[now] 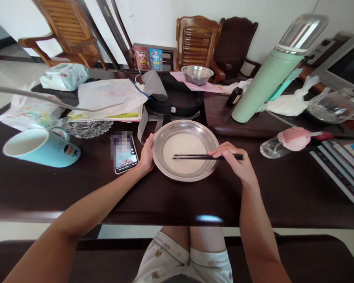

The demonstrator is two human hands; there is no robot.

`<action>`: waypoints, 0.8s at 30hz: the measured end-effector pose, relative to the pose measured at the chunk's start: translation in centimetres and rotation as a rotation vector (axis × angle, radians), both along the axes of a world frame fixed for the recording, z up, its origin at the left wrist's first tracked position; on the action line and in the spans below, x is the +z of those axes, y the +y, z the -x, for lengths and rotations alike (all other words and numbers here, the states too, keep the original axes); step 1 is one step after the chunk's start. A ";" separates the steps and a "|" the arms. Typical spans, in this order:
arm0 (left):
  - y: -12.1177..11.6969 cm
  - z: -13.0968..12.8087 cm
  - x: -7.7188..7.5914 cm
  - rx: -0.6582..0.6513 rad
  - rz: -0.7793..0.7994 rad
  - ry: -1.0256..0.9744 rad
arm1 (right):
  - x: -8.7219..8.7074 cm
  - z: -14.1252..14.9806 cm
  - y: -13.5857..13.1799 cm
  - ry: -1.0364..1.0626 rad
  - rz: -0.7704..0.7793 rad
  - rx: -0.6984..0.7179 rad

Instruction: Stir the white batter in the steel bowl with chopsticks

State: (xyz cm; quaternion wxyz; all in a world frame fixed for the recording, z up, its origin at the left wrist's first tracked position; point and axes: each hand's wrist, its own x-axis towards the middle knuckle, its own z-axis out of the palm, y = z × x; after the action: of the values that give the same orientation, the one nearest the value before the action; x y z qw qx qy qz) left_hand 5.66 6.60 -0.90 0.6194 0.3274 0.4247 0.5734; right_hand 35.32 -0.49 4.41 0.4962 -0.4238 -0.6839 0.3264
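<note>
A shallow steel bowl (185,129) with pale batter-like liquid sits on the dark table in front of me. My left hand (146,155) rests against the bowl's left rim, fingers curved around its edge. My right hand (234,160) is closed on a pair of black chopsticks (194,157), which lie level across the bowl with their tips in the pale liquid.
A phone (124,152) lies left of the bowl, beside a light-blue mug (41,147) on its side. A green thermos (268,74), a pink-lidded bottle (289,141), books (342,165), a black bag (177,100), a small steel bowl (197,74) and wooden chairs stand around.
</note>
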 end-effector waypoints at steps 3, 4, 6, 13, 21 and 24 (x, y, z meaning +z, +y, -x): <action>0.0 0.0 0.0 -0.010 -0.004 -0.002 | 0.0 -0.1 0.1 0.001 -0.013 -0.064; 0.0 0.0 0.0 -0.016 -0.006 -0.002 | 0.0 -0.3 0.1 0.023 -0.023 -0.100; 0.0 0.1 0.0 -0.029 -0.013 -0.002 | 0.0 -0.8 -0.1 0.087 -0.050 -0.159; 0.0 0.2 -0.1 -0.019 -0.015 0.004 | 0.1 -0.3 -0.1 0.014 -0.011 0.027; 0.0 0.1 -0.2 -0.018 0.007 -0.009 | -0.3 -1.3 -0.1 0.129 -0.088 -0.146; 0.1 0.1 -0.2 -0.007 -0.004 -0.013 | -0.3 -1.2 -0.2 0.153 -0.010 -0.067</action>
State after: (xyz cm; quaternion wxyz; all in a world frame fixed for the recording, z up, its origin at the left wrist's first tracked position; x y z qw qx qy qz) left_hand 5.58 6.67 -1.08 0.6233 0.3264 0.4183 0.5744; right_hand 36.49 -0.65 4.15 0.5597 -0.4179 -0.6310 0.3374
